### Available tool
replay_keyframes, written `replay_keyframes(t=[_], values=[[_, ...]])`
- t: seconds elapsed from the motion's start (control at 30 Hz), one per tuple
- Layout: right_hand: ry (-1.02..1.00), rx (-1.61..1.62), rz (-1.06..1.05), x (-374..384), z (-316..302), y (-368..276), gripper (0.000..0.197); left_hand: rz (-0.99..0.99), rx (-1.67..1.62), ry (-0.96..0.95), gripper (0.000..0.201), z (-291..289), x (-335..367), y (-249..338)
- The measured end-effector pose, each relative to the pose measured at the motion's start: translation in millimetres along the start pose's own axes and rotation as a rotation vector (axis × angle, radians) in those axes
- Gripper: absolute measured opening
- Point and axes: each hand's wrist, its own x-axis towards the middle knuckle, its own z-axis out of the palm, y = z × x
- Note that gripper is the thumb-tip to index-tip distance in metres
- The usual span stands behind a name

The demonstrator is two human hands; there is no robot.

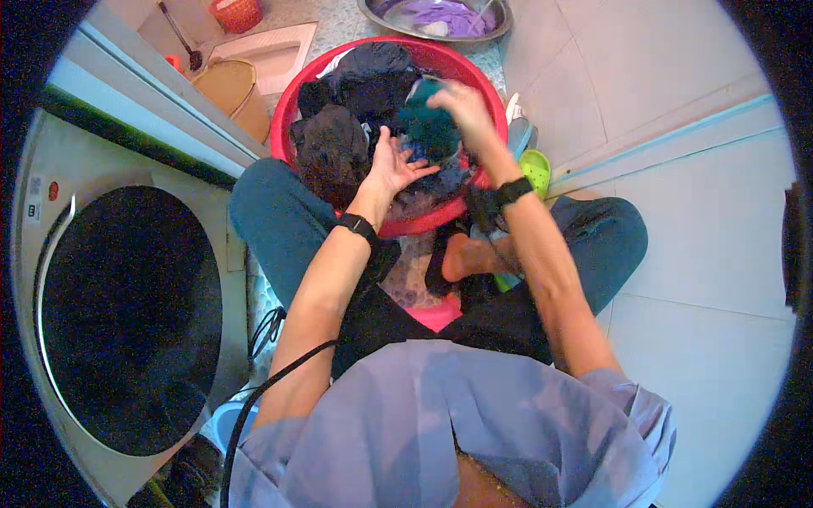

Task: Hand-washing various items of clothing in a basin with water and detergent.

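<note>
A big red basin (pixel 295 83) stands between my knees, heaped with dark wet-looking clothes. My left hand (pixel 396 166) hangs over its near middle, palm turned up and fingers spread, holding nothing. A dark green cloth (pixel 430 123) hangs at the right side of the heap. My right hand (pixel 464 106) is at the top edge of this cloth with its fingers curled onto it; motion softens the fingertips. To the left of my hands lies a bunched dark brown garment (pixel 332 152), and behind it a black garment (pixel 373 72).
A metal bowl (pixel 500 30) with purple cloth sits beyond the basin. On the left are a tan bucket (pixel 246 102), a squat toilet (pixel 284 51), a red basket (pixel 236 14) and a front-loading washing machine (pixel 229 406). A lime green clog (pixel 535 169) lies beside the basin; a tiled wall (pixel 694 245) bounds the right.
</note>
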Motion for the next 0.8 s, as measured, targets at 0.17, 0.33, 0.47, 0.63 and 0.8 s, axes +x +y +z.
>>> replay_keyframes(t=[0.17,0.33,0.47,0.63,0.8], values=[[-0.023,-0.026,0.124,-87,68,46,0.022,-0.059,0.142,-0.344,0.079,-43,27,-7],[-0.061,0.017,0.126,-117,79,29,0.021,-0.045,0.180,-0.436,0.067,-55,28,-2],[-0.063,-0.298,0.198,-108,91,7,0.028,-0.078,0.175,-0.624,0.056,-43,28,-10],[0.228,-0.380,0.202,-75,88,71,0.027,0.435,0.347,-0.183,0.025,-61,71,-8],[0.231,-0.492,0.433,-72,61,119,0.031,0.372,0.517,-0.110,0.023,-37,41,-9]])
